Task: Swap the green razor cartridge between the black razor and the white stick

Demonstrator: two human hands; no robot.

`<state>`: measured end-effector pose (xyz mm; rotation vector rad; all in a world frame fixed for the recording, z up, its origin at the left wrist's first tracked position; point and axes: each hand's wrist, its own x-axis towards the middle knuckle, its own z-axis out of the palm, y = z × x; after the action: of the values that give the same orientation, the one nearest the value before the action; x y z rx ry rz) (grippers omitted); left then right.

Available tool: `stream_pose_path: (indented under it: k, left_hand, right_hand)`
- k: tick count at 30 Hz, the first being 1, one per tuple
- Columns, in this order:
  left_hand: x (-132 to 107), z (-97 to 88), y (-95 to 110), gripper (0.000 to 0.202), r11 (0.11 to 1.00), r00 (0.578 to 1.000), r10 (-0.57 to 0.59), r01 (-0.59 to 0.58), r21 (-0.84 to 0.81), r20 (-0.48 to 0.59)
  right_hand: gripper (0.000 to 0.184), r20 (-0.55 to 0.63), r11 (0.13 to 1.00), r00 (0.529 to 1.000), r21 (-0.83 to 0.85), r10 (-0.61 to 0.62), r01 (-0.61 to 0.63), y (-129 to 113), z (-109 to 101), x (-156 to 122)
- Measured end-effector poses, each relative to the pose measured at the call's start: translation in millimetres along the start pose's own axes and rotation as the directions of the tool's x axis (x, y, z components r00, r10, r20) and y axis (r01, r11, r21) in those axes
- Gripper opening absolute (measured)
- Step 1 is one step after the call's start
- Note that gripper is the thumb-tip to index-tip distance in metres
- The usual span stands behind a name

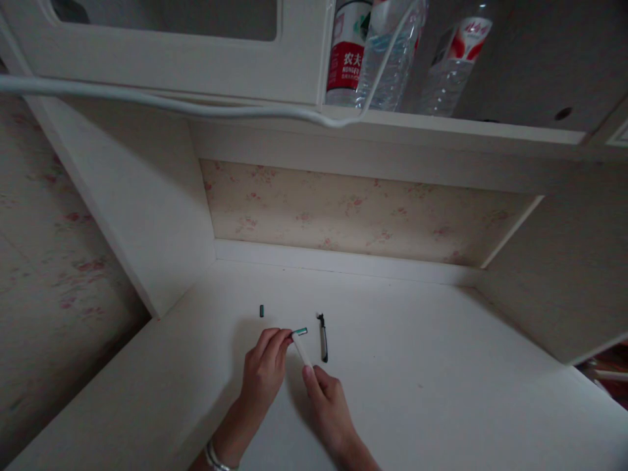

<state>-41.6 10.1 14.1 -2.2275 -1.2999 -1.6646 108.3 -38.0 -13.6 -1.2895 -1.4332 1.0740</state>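
Over the white desk my right hand [326, 396] is closed around the lower end of a razor's white handle [302, 350]. The razor head [300, 331], with a green strip, sits across the handle's top. My left hand [267, 363] pinches the left end of that head between thumb and fingers. Just beyond the left hand lies a small dark green razor cartridge [261, 311]. To the right of the razor, a slim black and grey handle [323, 339] lies on the desk, pointing away from me. Whether the razor head is fixed to the white handle I cannot tell.
The white desk [422, 340] runs back to a low ledge and flowered wallpaper [353, 203]. A cabinet side panel [132, 203] stands at left. Overhead, a white cable [196, 106] hangs across the shelf front, below several plastic bottles [387, 65].
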Motion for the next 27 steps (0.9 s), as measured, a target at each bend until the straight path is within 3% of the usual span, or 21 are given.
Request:
stream_pose_path:
  k: [5, 10, 15, 18, 21, 27]
  left_hand:
    - [-2.2, 2.1, -0.1, 0.013, 1.000, 1.000, -0.018, 0.018, -0.022, 0.004]
    - [-4.5, 3.9, 1.4, 0.015, 0.999, 0.999, -0.031, 0.032, -0.034, 0.030]
    - [-3.7, 4.7, 3.8, 0.012, 0.997, 0.998, -0.045, 0.048, -0.064, 0.041]
    - [-3.9, 4.8, 4.3, 0.012, 0.997, 0.997, -0.050, 0.053, -0.062, 0.053]
    - [-4.2, 4.4, 4.9, 0.013, 0.997, 0.998, -0.045, 0.048, -0.057, 0.052]
    - [-3.9, 4.0, 7.4, 0.013, 0.997, 0.997, -0.046, 0.050, -0.060, 0.069]
  right_hand:
    - [0.054, -0.101, 0.999, 0.994, 0.003, 0.038, -0.038, 2.1, -1.2, 1.0]
    - [0.053, -0.025, 1.000, 1.000, -0.006, 0.006, -0.006, 0.0, 2.0, -1.7]
    - [0.053, -0.124, 0.997, 0.990, 0.040, 0.067, -0.063, 1.7, 2.0, -0.6]
    - [0.054, -0.087, 0.996, 0.995, 0.076, 0.052, -0.046, 2.7, 2.7, -0.9]
    - [0.055, -0.031, 0.983, 0.997, 0.172, 0.067, -0.060, 3.6, 4.5, -1.3]
    - [0.058, -0.003, 0.876, 0.974, 0.438, 0.225, -0.201, 7.1, 6.8, 2.6]
